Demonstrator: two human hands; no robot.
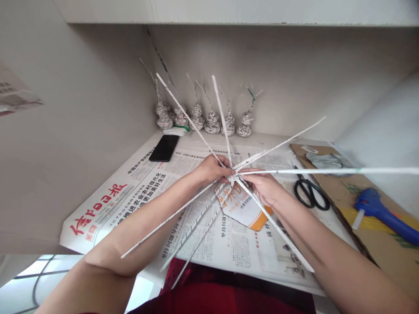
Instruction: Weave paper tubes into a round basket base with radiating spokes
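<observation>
Several long, thin white rolled-paper sticks cross at one centre and fan out like spokes above the newspaper. My left hand pinches them at the crossing from the left, thumb on top. From the right, my right hand is closed on one rolled-paper stick close to the centre; this one points out to the right. Some of its fingers are hidden beneath the sticks. Under the crossing lies a white and orange printed piece of paper or card.
Several small woven gourd shapes stand along the back wall. A black phone lies at the back left. On the right are black-handled scissors, a brown cardboard sheet and a blue glue gun. A shelf hangs overhead.
</observation>
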